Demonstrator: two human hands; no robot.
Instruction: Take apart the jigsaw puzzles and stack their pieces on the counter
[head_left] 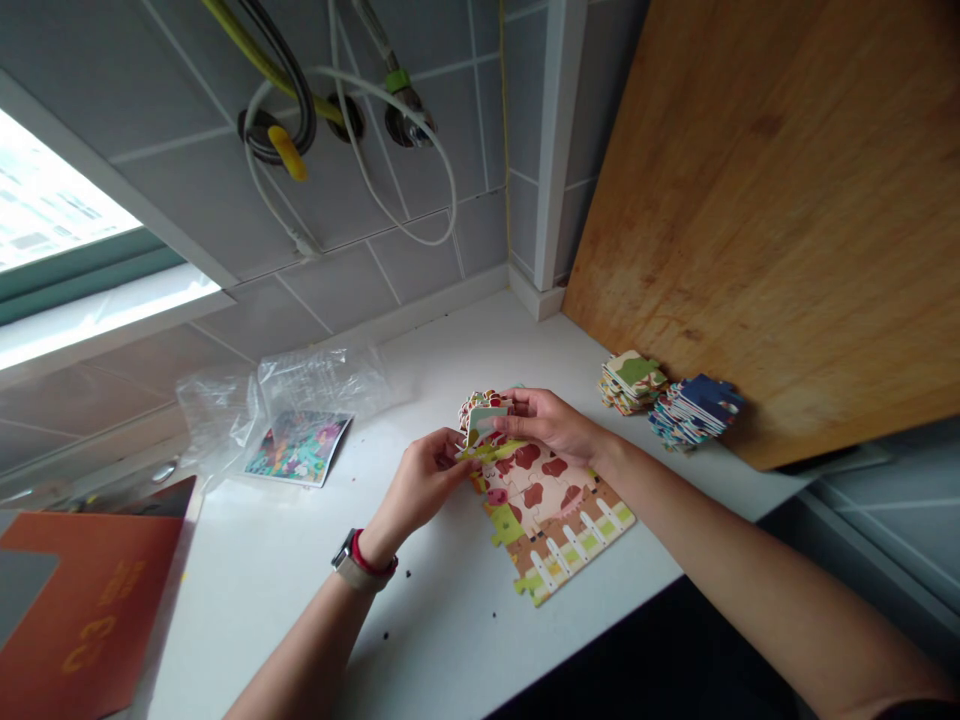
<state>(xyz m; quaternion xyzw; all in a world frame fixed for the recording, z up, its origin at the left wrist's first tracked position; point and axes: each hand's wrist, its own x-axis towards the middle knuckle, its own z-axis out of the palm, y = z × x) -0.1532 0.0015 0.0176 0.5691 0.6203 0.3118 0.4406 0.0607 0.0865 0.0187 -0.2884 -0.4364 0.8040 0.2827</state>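
Note:
A partly joined jigsaw puzzle [551,490] lies on the white counter, showing a brown-spotted cow, brown ground and a white fence. Over its upper left corner, my right hand [544,420] pinches a puzzle piece [482,425] with green and pale colours. My left hand [431,475] is beside it, fingers closed at the piece's lower left edge and a yellow-green strip; what exactly its fingertips hold is too small to tell. Several loose pieces [476,402] are bunched just behind the held piece, partly hidden by it.
Two stacks of puzzle pieces, one green-topped [636,370] and one blue-topped [709,398], stand by the wooden board [780,220]. Clear plastic wrapping [315,378] and a colourful picture card [300,447] lie at left, near an orange box [82,610]. Cables hang on the wall.

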